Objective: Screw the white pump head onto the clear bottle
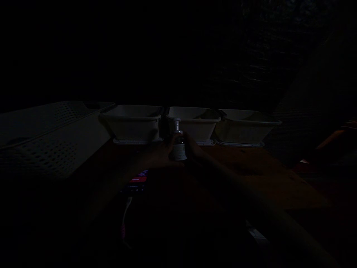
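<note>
In the dark head view, a small pump bottle with a pale label and a white pump top stands upright between my hands. From the left, my left hand closes round its side. My right hand wraps the other side. Much of the fingers is lost in shadow. Behind the bottle is the middle white tub, one of three in a row. Below my left forearm lies a phone with a lit screen, and a white charging cable runs from it.
The left tub and right tub rest on pale lids or trays on the wooden table. A large perforated basket stands at the left. Part of another person, perhaps an arm, shows dimly at the far right.
</note>
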`<state>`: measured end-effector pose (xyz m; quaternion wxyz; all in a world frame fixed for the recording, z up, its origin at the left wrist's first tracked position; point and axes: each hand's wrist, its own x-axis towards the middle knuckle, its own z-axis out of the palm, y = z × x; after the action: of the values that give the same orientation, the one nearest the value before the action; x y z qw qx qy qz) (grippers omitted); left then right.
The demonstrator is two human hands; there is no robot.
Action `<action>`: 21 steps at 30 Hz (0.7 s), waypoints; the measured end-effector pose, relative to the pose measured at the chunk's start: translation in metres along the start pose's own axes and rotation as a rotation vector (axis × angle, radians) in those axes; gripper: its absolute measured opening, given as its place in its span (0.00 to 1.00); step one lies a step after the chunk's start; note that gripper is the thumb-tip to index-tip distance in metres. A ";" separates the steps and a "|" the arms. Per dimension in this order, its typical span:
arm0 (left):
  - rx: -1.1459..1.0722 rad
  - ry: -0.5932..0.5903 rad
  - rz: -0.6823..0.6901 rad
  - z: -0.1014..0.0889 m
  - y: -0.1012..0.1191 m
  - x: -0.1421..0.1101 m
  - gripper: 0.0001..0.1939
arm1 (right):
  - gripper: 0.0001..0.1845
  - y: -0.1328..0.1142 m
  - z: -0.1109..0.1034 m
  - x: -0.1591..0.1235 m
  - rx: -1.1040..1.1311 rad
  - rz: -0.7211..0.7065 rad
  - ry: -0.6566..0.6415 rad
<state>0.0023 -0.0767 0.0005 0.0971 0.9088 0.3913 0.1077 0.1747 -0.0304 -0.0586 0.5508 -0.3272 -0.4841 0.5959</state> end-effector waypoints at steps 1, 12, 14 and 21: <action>-0.011 -0.001 -0.006 0.001 -0.002 0.000 0.56 | 0.24 -0.001 0.001 0.000 0.028 0.019 -0.007; 0.040 0.122 0.139 0.003 -0.007 0.004 0.55 | 0.12 -0.022 0.009 -0.009 0.101 -0.026 -0.019; 0.056 0.131 0.139 0.004 -0.005 0.003 0.54 | 0.12 -0.021 0.009 -0.008 0.102 -0.048 -0.005; 0.105 0.165 0.199 0.004 -0.004 0.003 0.55 | 0.15 -0.021 0.000 -0.003 -0.018 -0.162 -0.063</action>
<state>0.0028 -0.0721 -0.0037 0.0056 0.9349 0.3112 0.1705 0.1825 -0.0349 -0.0393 0.5789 -0.2731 -0.5313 0.5549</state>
